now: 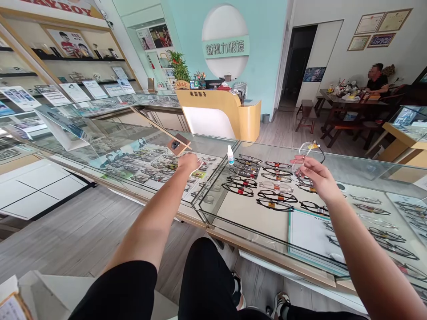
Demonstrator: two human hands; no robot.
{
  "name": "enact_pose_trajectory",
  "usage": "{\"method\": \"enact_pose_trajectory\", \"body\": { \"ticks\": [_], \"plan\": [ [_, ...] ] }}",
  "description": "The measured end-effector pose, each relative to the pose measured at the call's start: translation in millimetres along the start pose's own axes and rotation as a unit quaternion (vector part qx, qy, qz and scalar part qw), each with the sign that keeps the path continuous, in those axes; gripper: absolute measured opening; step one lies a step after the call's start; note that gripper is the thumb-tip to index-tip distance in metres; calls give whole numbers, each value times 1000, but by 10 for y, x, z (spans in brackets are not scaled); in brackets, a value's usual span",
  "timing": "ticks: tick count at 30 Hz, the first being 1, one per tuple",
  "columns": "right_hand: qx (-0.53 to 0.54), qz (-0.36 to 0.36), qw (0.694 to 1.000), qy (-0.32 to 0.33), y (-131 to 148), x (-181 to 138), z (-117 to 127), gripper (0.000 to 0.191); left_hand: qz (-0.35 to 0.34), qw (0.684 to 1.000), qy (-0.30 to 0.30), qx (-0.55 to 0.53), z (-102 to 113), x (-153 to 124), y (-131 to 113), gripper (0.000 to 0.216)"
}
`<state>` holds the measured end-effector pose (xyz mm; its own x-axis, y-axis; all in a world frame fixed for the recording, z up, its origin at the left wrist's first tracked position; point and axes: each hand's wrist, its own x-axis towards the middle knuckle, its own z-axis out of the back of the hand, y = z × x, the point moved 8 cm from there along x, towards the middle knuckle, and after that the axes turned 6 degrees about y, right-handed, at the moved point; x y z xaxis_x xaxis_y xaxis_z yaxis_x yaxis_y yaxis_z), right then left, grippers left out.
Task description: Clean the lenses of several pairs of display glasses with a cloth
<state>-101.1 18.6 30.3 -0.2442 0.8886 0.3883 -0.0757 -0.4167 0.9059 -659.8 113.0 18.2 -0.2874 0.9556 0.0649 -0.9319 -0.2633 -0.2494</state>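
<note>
My right hand (315, 173) is raised above the glass counter, its fingers closed on a pair of eyeglasses (303, 151) with thin rims and a small yellow sticker. My left hand (189, 163) is low over the counter at the left, fingers curled and mostly hidden from me. A thin whitish edge shows beside its fingers; I cannot make out what it is. Just beyond that hand lies a brown flat piece (178, 144) with a dark object on it. Between my hands a small white bottle (230, 155) stands upright on the glass.
Rows of eyeglasses (275, 204) lie inside the glass display counter (247, 233). A display card (63, 129) stands on the counter at left. Beyond are a yellow reception desk (250, 120) and a wooden table (347, 101) with a person (378, 84) seated at it.
</note>
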Motion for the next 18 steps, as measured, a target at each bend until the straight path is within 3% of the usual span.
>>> {"method": "enact_pose_trajectory", "body": {
  "ticks": [10, 18],
  "plan": [
    [6, -9, 1000, 6, 59, -25, -49, 48, 18, 998, 36, 51, -129, 185, 74, 33],
    [9, -5, 1000, 8, 59, -15, -63, 48, 56, 998, 23, 4, -114, 189, 223, 31]
  ]
}}
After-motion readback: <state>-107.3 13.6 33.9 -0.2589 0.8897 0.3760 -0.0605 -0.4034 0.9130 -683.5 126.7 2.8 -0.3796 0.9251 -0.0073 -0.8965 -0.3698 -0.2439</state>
